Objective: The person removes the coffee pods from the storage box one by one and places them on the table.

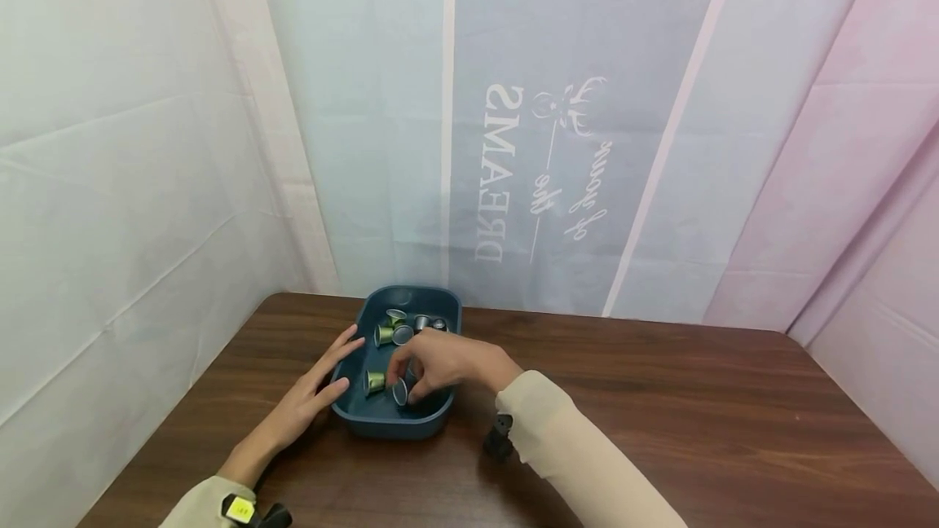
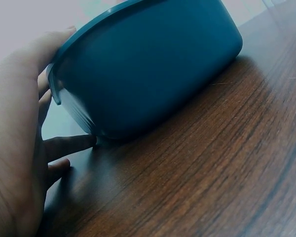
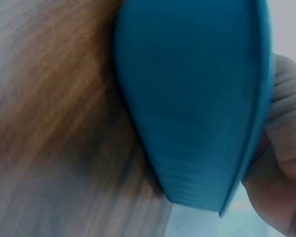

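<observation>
A blue plastic basin [image 1: 392, 428] stands on the table with several small coffee capsules in it, some green, some grey. My right hand [image 1: 443, 358] reaches down into it from the right and pinches a grey capsule [image 1: 399, 392] between thumb and fingers. Just left of that one lies a green capsule [image 1: 374, 383]. My left hand [image 1: 304, 398] rests against the basin's left side, fingers spread; in the left wrist view the thumb lies at the rim [image 2: 96, 23]. The basin's wall [image 3: 197, 98] hides the right fingertips in the right wrist view.
Toward the basin's far end sit another green capsule [image 1: 385, 336], a grey one [image 1: 403, 336] and a few more. The brown wooden table [image 1: 660, 398] extends to the right. Printed cloth [image 1: 528, 145] hangs behind the table, with pale cloth on both sides.
</observation>
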Available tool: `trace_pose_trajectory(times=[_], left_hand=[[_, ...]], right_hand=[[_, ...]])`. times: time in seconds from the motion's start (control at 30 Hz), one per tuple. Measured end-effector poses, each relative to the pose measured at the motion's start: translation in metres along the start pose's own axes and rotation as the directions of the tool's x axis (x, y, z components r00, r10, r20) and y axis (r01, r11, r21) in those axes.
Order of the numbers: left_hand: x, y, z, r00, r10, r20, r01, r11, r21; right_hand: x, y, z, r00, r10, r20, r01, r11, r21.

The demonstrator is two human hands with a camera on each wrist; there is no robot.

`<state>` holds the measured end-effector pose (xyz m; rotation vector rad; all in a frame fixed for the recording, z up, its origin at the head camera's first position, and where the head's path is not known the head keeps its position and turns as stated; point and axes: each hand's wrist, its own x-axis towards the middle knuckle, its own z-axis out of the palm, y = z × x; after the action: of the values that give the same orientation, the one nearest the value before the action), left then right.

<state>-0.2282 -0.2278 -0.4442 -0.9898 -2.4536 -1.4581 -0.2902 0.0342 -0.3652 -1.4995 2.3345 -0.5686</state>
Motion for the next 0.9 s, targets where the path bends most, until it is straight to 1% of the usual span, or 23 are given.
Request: trace_pose_trajectory(times=[0.13,0.27,0.33,0.43,0.57,0.67,0.77,0.9], left_hand=[[0.000,0.001,-0.001,1.000,-0.001,0.000,0.001,1.000,0.001],[0.000,0.002,0.000,1.000,-0.001,-0.008,0.001,1.000,0.009],[0.000,0.002,0.000,1.000,-0.001,-0.011,0.001,1.000,0.013],[0.000,0.002,0.001,1.000,-0.003,-0.014,0.003,1.000,0.016],[0.000,0.001,0.002,1.000,0.000,-0.014,0.000,1.000,0.019],[0.000,0.001,0.001,1.000,0.001,-0.012,-0.001,1.000,0.018],[0.000,0.001,0.001,1.000,0.002,-0.006,-0.002,1.000,0.011],[0.000,0.003,0.001,1.000,0.005,-0.003,-0.005,1.000,0.000]], right_hand=[[-0.012,0.003,-0.011,0.997,-0.008,-0.073,0.009,1.000,0.016],[-0.027,0.008,-0.020,0.988,-0.034,-0.150,0.039,0.999,0.030],[-0.035,0.012,-0.023,0.980,-0.038,-0.194,0.048,0.998,0.047],[-0.045,0.017,-0.025,0.965,-0.024,-0.259,0.045,0.996,0.076],[-0.060,0.022,-0.027,0.943,0.023,-0.333,0.016,0.993,0.115],[-0.071,0.026,-0.028,0.916,0.056,-0.398,0.012,0.986,0.165],[-0.081,0.032,-0.028,0.879,0.087,-0.469,0.023,0.974,0.224],[-0.094,0.043,-0.025,0.830,0.134,-0.542,0.014,0.965,0.260]])
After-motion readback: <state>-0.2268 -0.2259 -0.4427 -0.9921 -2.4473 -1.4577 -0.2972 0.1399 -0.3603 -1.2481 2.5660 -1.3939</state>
